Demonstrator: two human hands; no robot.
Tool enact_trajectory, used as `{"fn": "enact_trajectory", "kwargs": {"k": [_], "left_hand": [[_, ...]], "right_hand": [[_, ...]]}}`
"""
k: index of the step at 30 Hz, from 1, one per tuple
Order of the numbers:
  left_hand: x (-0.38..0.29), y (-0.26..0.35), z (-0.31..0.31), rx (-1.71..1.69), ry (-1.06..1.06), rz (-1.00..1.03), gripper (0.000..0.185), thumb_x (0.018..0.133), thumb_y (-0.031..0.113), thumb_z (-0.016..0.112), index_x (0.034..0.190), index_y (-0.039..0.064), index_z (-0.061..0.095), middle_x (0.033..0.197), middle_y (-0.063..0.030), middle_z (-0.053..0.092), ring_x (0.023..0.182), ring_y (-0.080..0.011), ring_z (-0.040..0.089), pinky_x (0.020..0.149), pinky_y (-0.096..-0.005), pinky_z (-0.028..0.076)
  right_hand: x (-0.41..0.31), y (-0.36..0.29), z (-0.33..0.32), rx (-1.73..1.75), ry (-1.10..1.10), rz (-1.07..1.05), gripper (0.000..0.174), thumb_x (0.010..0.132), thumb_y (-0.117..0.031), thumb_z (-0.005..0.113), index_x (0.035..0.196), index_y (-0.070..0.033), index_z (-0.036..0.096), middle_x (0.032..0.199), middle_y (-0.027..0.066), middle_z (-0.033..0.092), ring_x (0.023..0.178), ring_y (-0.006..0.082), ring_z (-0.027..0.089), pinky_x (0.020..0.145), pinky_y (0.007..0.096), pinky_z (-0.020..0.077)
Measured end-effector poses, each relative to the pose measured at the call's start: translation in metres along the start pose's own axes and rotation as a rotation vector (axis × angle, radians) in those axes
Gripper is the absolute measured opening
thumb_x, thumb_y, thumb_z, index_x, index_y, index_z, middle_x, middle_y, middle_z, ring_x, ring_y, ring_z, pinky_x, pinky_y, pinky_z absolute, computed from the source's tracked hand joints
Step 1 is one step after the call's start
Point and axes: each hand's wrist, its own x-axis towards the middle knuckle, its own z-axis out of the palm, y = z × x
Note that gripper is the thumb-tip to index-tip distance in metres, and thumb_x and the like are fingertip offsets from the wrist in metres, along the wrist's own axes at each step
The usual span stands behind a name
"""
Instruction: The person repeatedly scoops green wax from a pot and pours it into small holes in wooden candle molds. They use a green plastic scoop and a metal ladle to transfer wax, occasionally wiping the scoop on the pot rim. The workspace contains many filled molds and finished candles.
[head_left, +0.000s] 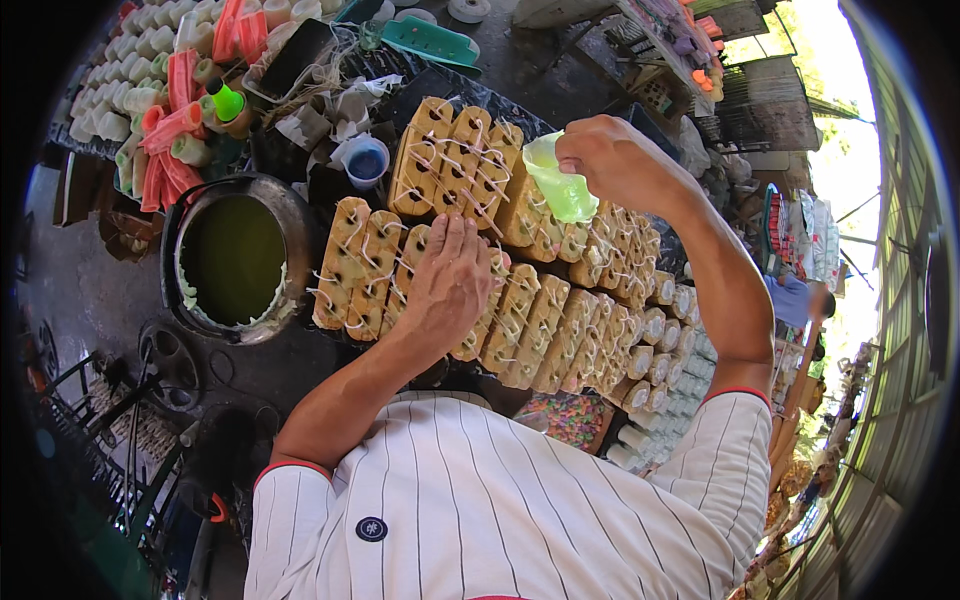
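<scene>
My right hand (607, 161) grips the rim of a translucent green plastic cup (561, 184), tilted over tan block molds with round holes and white wicks. My left hand (452, 274) lies palm down across the near row of molds (364, 255), its fingertips at the edge of the far molds (457, 161). Whether it grips anything under the palm is hidden. Left of the molds stands a round metal pot (296, 262) holding dark green liquid, with pale residue on its rim. A small white cup (365, 161) with blue contents stands behind the near molds.
Rows of pale cup-shaped pieces (120, 97) and red-orange plastic pieces (180, 135) fill the far left. A green plastic tray (431, 41) lies beyond the molds. White round pieces (690, 360) stand at the right. A person (791, 300) is farther off.
</scene>
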Motion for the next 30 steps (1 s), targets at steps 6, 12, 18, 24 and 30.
{"fn": "enact_trajectory", "kwargs": {"k": [6,12,18,24,30], "left_hand": [[-0.001,0.000,0.003,-0.043,0.042,-0.007,0.053,0.100,0.029,0.068,0.133,-0.013,0.070,0.145,-0.0348,0.067,0.144,-0.0474,0.058,0.131,-0.0567,0.034],[-0.002,-0.001,0.009,-0.078,0.096,-0.006,0.048,0.100,0.024,0.064,0.129,-0.014,0.072,0.142,-0.0359,0.068,0.143,-0.0494,0.059,0.131,-0.0571,0.034],[-0.002,-0.001,0.009,-0.064,0.089,-0.006,0.049,0.100,0.024,0.064,0.130,-0.014,0.072,0.142,-0.0358,0.068,0.143,-0.0490,0.059,0.131,-0.0571,0.035],[-0.001,0.001,0.005,-0.057,0.061,-0.015,0.052,0.101,0.026,0.064,0.132,-0.015,0.071,0.143,-0.0357,0.068,0.143,-0.0482,0.059,0.131,-0.0568,0.034],[-0.001,0.000,0.003,-0.065,0.055,-0.013,0.052,0.101,0.025,0.065,0.133,-0.015,0.071,0.143,-0.0359,0.068,0.143,-0.0485,0.059,0.131,-0.0570,0.035]], "right_hand": [[0.015,-0.015,-0.012,-0.081,-0.256,0.077,0.017,0.096,-0.004,0.072,0.112,-0.001,0.079,0.113,0.0208,0.077,0.114,0.0410,0.073,0.096,0.0488,0.0596],[0.019,-0.020,-0.009,-0.073,-0.249,0.086,0.011,0.094,-0.003,0.073,0.104,0.000,0.077,0.104,0.0210,0.076,0.105,0.0422,0.074,0.092,0.0496,0.0592],[0.018,-0.018,-0.009,-0.083,-0.261,0.068,0.010,0.089,0.002,0.073,0.099,0.001,0.076,0.099,0.0190,0.074,0.104,0.0411,0.073,0.090,0.0496,0.0586],[0.021,-0.014,-0.012,-0.127,-0.277,0.035,0.018,0.089,-0.001,0.073,0.105,-0.001,0.080,0.104,0.0218,0.077,0.105,0.0409,0.075,0.092,0.0482,0.0613],[0.024,-0.018,-0.016,-0.161,-0.304,0.049,0.019,0.090,-0.002,0.073,0.107,-0.002,0.080,0.106,0.0202,0.078,0.111,0.0394,0.074,0.095,0.0477,0.0607]]}}
